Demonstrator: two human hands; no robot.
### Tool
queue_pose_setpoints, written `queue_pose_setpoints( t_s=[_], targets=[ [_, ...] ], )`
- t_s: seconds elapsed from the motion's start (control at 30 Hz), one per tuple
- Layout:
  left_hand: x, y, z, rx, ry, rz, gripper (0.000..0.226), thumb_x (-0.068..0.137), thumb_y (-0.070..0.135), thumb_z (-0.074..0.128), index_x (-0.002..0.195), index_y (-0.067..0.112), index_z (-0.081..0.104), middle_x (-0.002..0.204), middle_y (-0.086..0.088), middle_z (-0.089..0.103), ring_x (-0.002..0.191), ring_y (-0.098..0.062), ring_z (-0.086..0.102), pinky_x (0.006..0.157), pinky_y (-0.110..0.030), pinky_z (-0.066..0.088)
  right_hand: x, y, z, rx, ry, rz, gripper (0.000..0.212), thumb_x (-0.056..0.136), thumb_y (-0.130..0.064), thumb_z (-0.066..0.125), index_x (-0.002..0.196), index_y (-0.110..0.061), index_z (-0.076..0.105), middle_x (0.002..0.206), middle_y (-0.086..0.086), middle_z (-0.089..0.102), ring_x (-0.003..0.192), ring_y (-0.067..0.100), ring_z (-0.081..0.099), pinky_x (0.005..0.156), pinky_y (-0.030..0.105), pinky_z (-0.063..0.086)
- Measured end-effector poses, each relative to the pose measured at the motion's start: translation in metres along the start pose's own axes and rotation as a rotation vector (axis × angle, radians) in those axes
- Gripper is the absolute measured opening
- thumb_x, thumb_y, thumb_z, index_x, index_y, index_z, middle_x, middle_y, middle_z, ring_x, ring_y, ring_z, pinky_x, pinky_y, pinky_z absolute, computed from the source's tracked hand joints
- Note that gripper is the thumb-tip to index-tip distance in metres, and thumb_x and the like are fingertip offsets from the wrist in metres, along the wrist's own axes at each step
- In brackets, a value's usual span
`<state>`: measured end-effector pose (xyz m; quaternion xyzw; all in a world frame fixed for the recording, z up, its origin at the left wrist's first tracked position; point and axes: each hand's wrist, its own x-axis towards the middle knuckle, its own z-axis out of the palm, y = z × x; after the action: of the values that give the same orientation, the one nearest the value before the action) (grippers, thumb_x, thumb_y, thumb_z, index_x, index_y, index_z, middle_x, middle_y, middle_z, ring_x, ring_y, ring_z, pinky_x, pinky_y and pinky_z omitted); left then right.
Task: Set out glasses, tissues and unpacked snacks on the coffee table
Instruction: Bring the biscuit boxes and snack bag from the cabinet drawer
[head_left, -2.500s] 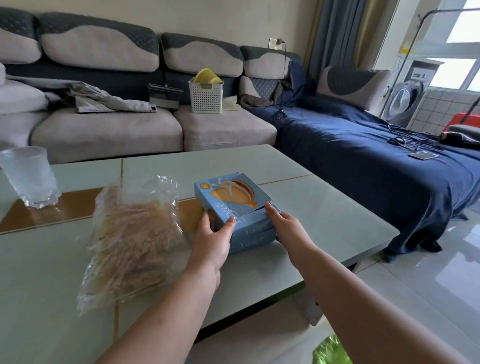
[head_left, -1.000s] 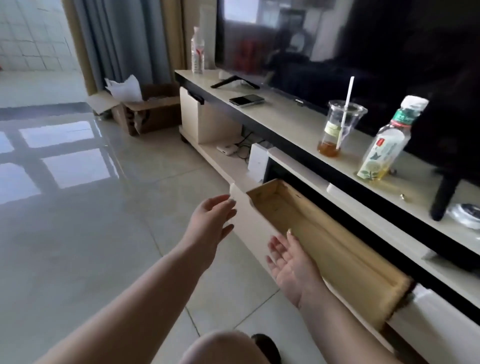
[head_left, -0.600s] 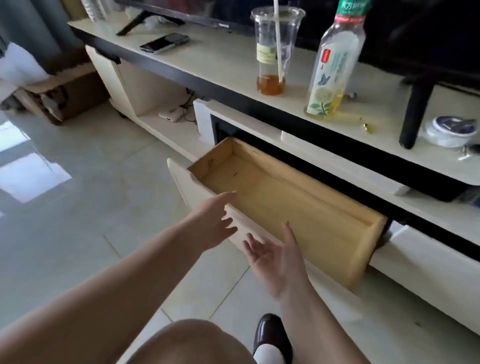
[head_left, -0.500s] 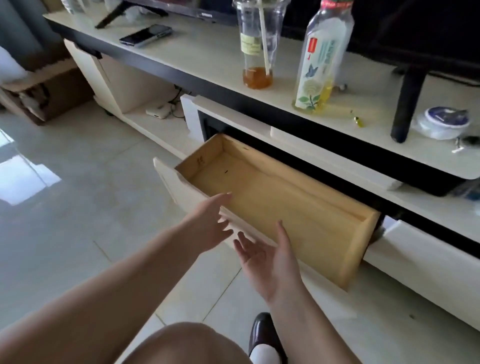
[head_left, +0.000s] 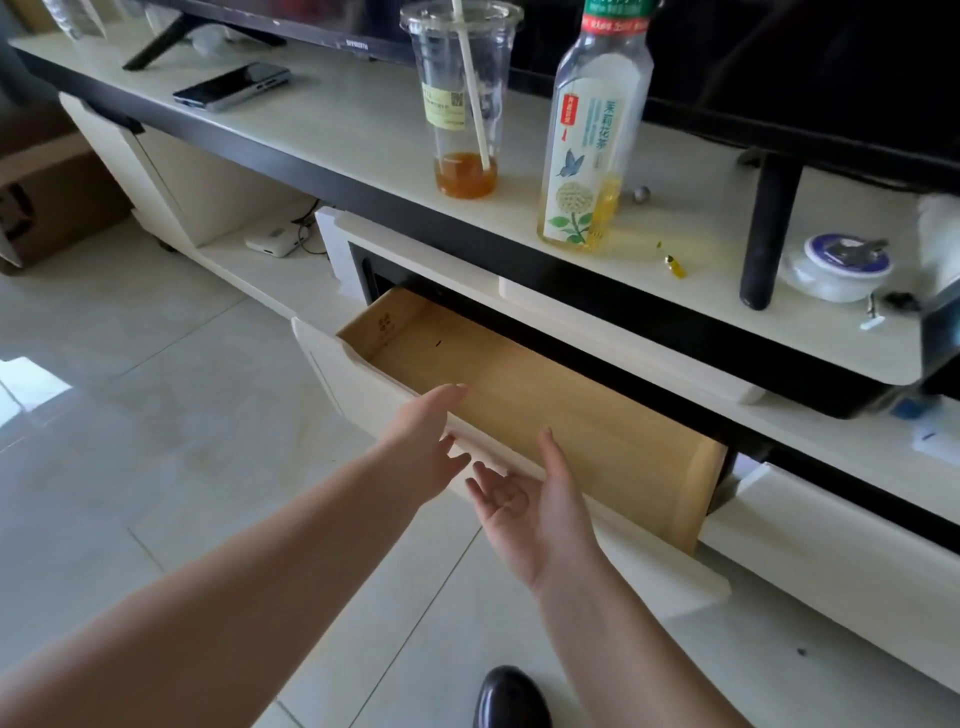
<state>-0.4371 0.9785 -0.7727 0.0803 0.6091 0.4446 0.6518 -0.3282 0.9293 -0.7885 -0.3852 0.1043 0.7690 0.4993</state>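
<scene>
An open wooden drawer (head_left: 545, 410) sticks out of the cream TV stand (head_left: 363, 119); nothing lies inside it. My left hand (head_left: 423, 436) reaches over the drawer's cream front panel (head_left: 332, 364), fingers straight and apart, holding nothing. My right hand (head_left: 530, 499) is just in front of that panel, palm turned up, fingers spread, empty. The coffee table, glasses, tissues and snacks are out of view.
On the stand top stand a plastic cup with a straw (head_left: 462, 98), a tea bottle (head_left: 592, 130), a phone (head_left: 234, 85), a TV foot (head_left: 766, 234) and a small round tin (head_left: 839, 262). A cardboard box (head_left: 36, 202) sits left. My shoe (head_left: 511, 699) is on the tiled floor.
I turned from the coffee table and tissue box to the TV stand. Since then the view has closed in on the open drawer and both empty hands have neared its front edge.
</scene>
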Motion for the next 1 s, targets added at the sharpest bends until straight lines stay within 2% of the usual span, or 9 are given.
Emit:
queue_pose_setpoints(
  t_s=[0.1, 0.23, 0.4, 0.47, 0.63, 0.73, 0.8, 0.9, 1.0],
  targets=[
    [0.005, 0.003, 0.01, 0.033, -0.006, 0.008, 0.049, 0.083, 0.025, 0.067, 0.13, 0.019, 0.053, 0.144, -0.004, 0.039, 0.131, -0.022, 0.042, 0.105, -0.043, 0.039, 0.006, -0.009, 0.003, -0.034, 0.012, -0.013, 0.068, 0.086, -0.044, 0.062, 0.128, 0.005, 0.042, 0.114, 0.019, 0.051, 0.103, 0.024, 0.057, 0.103, 0.039, 0.043],
    [0.013, 0.007, 0.022, 0.065, -0.019, 0.021, 0.044, 0.083, 0.022, 0.067, 0.124, 0.017, 0.055, 0.136, -0.003, 0.045, 0.127, -0.019, 0.045, 0.102, -0.043, 0.041, 0.016, -0.023, 0.009, -0.068, 0.044, -0.06, 0.073, 0.087, -0.041, 0.062, 0.136, 0.004, 0.033, 0.124, 0.024, 0.052, 0.106, 0.026, 0.057, 0.103, 0.042, 0.043],
    [0.024, 0.011, 0.039, 0.027, -0.043, 0.02, 0.019, 0.082, 0.016, 0.065, 0.101, 0.015, 0.059, 0.122, -0.004, 0.049, 0.121, -0.019, 0.048, 0.1, -0.043, 0.044, 0.03, -0.04, 0.014, -0.104, 0.048, -0.101, 0.077, 0.086, -0.042, 0.062, 0.139, 0.003, 0.03, 0.124, 0.022, 0.051, 0.108, 0.026, 0.058, 0.101, 0.041, 0.045],
    [0.028, 0.013, 0.045, 0.0, -0.043, 0.02, 0.018, 0.081, 0.014, 0.065, 0.098, 0.015, 0.057, 0.118, -0.004, 0.048, 0.121, -0.019, 0.048, 0.099, -0.045, 0.045, 0.035, -0.046, 0.015, -0.103, 0.04, -0.107, 0.077, 0.087, -0.042, 0.062, 0.14, 0.003, 0.03, 0.128, 0.022, 0.05, 0.109, 0.026, 0.058, 0.101, 0.041, 0.045],
    [0.044, 0.017, 0.054, -0.069, -0.101, 0.012, 0.031, 0.083, 0.011, 0.064, 0.112, 0.015, 0.054, 0.121, -0.002, 0.049, 0.125, -0.02, 0.046, 0.102, -0.045, 0.044, 0.048, -0.058, 0.019, -0.121, 0.048, -0.159, 0.072, 0.089, -0.039, 0.06, 0.142, 0.0, 0.029, 0.132, 0.021, 0.048, 0.111, 0.025, 0.058, 0.089, 0.038, 0.05],
    [0.059, 0.018, 0.054, -0.108, -0.148, -0.011, 0.015, 0.085, 0.013, 0.064, 0.094, 0.019, 0.054, 0.107, 0.003, 0.052, 0.126, -0.02, 0.047, 0.102, -0.044, 0.044, 0.055, -0.062, 0.018, -0.126, 0.047, -0.182, 0.057, 0.091, -0.037, 0.058, 0.131, -0.002, 0.04, 0.124, 0.019, 0.055, 0.107, 0.024, 0.062, 0.091, 0.038, 0.051],
    [0.066, 0.02, 0.054, -0.122, -0.189, -0.028, 0.013, 0.085, 0.015, 0.064, 0.089, 0.021, 0.054, 0.112, 0.004, 0.049, 0.128, -0.021, 0.045, 0.103, -0.045, 0.043, 0.058, -0.064, 0.018, -0.133, 0.046, -0.191, 0.045, 0.091, -0.037, 0.057, 0.119, -0.002, 0.046, 0.117, 0.018, 0.059, 0.101, 0.023, 0.065, 0.088, 0.037, 0.052],
    [0.074, 0.024, 0.053, -0.126, -0.226, -0.047, 0.013, 0.084, 0.016, 0.065, 0.091, 0.021, 0.055, 0.123, 0.002, 0.045, 0.127, -0.022, 0.046, 0.101, -0.045, 0.045, 0.063, -0.065, 0.023, -0.123, 0.077, -0.211, 0.042, 0.091, -0.036, 0.057, 0.11, 0.001, 0.05, 0.118, 0.017, 0.059, 0.103, 0.022, 0.064, 0.09, 0.037, 0.051],
    [0.074, 0.032, 0.057, -0.105, -0.254, -0.063, 0.016, 0.083, 0.016, 0.067, 0.096, 0.019, 0.058, 0.136, -0.001, 0.044, 0.126, -0.023, 0.048, 0.101, -0.044, 0.045, 0.067, -0.066, 0.029, -0.097, 0.098, -0.237, 0.052, 0.09, -0.034, 0.058, 0.125, 0.002, 0.045, 0.126, 0.017, 0.054, 0.108, 0.024, 0.062, 0.095, 0.039, 0.049]
  ],
)
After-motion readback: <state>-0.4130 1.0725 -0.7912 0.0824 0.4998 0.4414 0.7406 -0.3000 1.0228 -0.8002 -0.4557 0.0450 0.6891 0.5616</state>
